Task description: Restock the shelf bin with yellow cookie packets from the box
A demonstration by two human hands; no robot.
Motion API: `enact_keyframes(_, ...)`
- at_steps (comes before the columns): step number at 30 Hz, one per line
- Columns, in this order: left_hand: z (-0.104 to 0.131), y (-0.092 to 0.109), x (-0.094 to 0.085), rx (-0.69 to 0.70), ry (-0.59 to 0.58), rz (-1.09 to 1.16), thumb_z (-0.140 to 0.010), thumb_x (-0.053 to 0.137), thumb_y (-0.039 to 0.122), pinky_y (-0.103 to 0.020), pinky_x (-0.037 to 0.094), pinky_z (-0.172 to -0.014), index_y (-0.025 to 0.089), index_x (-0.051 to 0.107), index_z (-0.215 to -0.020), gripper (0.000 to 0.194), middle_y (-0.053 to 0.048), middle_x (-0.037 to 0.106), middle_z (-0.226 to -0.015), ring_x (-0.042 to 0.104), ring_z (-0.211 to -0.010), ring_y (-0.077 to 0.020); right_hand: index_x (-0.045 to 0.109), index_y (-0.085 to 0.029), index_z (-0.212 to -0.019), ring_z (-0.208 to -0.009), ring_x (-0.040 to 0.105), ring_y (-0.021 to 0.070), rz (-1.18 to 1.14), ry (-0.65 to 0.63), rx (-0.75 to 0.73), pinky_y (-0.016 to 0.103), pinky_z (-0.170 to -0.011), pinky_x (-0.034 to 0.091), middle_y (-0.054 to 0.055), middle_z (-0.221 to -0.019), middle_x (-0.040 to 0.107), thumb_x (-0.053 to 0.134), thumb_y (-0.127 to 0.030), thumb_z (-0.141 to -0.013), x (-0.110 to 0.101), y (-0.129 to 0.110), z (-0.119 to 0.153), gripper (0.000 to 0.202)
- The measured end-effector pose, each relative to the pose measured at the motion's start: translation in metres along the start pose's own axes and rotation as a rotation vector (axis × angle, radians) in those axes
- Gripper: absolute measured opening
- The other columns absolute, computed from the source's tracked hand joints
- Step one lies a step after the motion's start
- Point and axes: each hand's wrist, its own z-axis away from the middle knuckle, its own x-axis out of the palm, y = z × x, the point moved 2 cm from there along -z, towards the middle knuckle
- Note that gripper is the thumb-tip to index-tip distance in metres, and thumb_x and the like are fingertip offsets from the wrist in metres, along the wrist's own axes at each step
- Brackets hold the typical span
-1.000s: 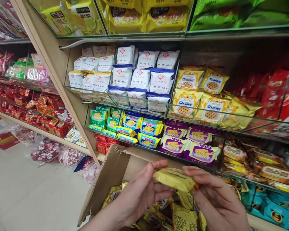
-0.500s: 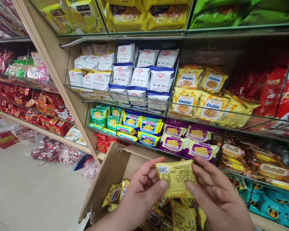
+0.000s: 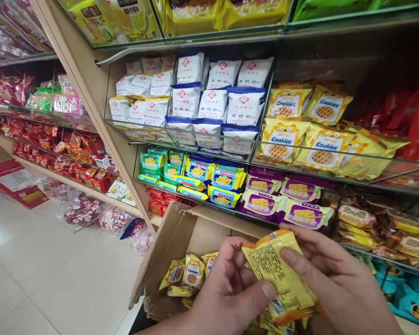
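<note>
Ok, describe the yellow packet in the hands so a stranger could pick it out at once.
Start at the open cardboard box in front of the snack shelves. Just above its right side, the left hand and right hand together hold one yellow packet. Unlike the packets lying in the box, it is lifted, tilted, and shows its printed back.

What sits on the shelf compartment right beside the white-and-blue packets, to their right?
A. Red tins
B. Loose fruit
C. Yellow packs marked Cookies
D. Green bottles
C: the yellow Cookies packs lie in the glass-fronted compartment just right of the white-and-blue packets, and the same yellow kind of pack is held between the left hand and right hand.
</note>
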Motion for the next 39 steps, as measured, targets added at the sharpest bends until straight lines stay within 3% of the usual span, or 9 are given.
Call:
enact_keyframes(3, 0.001, 0.004, -0.002, -0.098, 0.128, -0.107, -0.071, 0.073, 0.031, -0.017, 0.051, -0.064, 0.019, 0.06, -0.093, 0.029, 0.002, 0.065, -0.083, 0.06, -0.071, -0.0072, 0.069, -0.024, -0.098, -0.066, 0.067, 0.0174, 0.183, -0.106, -0.025, 0.018, -0.052, 0.055, 0.006, -0.087, 0.071, 0.073, -0.037, -0.065, -0.007, -0.008, -0.005, 0.035)
enact_keyframes(6, 0.002, 0.004, -0.002, -0.084, 0.2, -0.061, -0.07, 0.074, 0.031, -0.018, 0.055, -0.057, 0.018, 0.056, -0.088, 0.029, 0.002, 0.067, -0.077, 0.062, -0.064, -0.0079, 0.065, -0.026, -0.103, -0.072, 0.068, 0.0161, 0.135, 0.015, -0.133, 0.017, -0.058, 0.055, 0.005, -0.088, 0.071, 0.07, -0.036, -0.069, -0.012, -0.014, -0.006, 0.036)
enact_keyframes(8, 0.002, 0.0, -0.002, -0.041, 0.193, 0.029, -0.072, 0.073, 0.027, -0.02, 0.058, -0.059, 0.019, 0.053, -0.087, 0.027, 0.002, 0.07, -0.082, 0.067, -0.07, -0.0106, 0.062, -0.026, -0.105, -0.076, 0.068, 0.0176, 0.06, 0.098, -0.179, 0.018, -0.061, 0.056, 0.006, -0.091, 0.071, 0.07, -0.035, -0.069, -0.01, -0.013, -0.005, 0.038)
enact_keyframes(13, 0.004, -0.007, -0.002, 0.001, 0.074, 0.161, -0.076, 0.069, 0.015, -0.02, 0.06, -0.063, 0.019, 0.051, -0.087, 0.021, 0.001, 0.071, -0.089, 0.068, -0.077, -0.0107, 0.066, -0.024, -0.085, -0.064, 0.067, 0.0156, -0.026, 0.32, -0.059, 0.016, -0.053, 0.055, 0.004, -0.084, 0.072, 0.073, -0.038, -0.065, -0.004, -0.002, 0.002, 0.025)
enact_keyframes(15, 0.006, -0.007, -0.002, -0.001, 0.046, 0.174, -0.075, 0.069, 0.013, -0.02, 0.059, -0.066, 0.019, 0.052, -0.088, 0.023, 0.001, 0.07, -0.09, 0.068, -0.08, -0.0101, 0.067, -0.025, -0.082, -0.062, 0.067, 0.0149, -0.033, 0.352, -0.042, 0.015, -0.052, 0.055, 0.004, -0.083, 0.072, 0.075, -0.039, -0.063, -0.002, -0.001, 0.004, 0.025)
enact_keyframes(23, 0.008, -0.009, -0.005, -0.018, 0.022, 0.15, -0.074, 0.071, 0.014, -0.021, 0.059, -0.067, 0.02, 0.051, -0.089, 0.025, 0.001, 0.071, -0.089, 0.068, -0.079, -0.0104, 0.069, -0.025, -0.074, -0.057, 0.065, 0.0132, 0.096, 0.356, -0.136, 0.015, -0.049, 0.053, 0.003, -0.078, 0.072, 0.072, -0.04, -0.066, -0.003, -0.006, 0.007, 0.017)
enact_keyframes(30, 0.012, 0.0, -0.003, -0.161, 0.13, 0.009, -0.066, 0.078, 0.023, -0.024, 0.058, -0.068, 0.018, 0.05, -0.084, 0.034, -0.002, 0.07, -0.088, 0.067, -0.079, -0.0131, 0.068, -0.024, -0.076, -0.05, 0.062, 0.0138, -0.089, 0.273, -0.014, 0.021, -0.049, 0.054, 0.005, -0.076, 0.071, 0.071, -0.041, -0.067, -0.003, 0.005, 0.007, 0.02)
enact_keyframes(39, 0.01, -0.004, -0.004, -0.091, 0.08, 0.097, -0.067, 0.077, 0.017, -0.021, 0.058, -0.065, 0.019, 0.051, -0.084, 0.031, 0.001, 0.071, -0.085, 0.067, -0.074, -0.0098, 0.067, -0.022, -0.076, -0.052, 0.062, 0.0137, -0.107, 0.285, 0.039, 0.02, -0.049, 0.053, 0.005, -0.075, 0.07, 0.073, -0.042, -0.064, -0.004, 0.009, 0.008, 0.024)
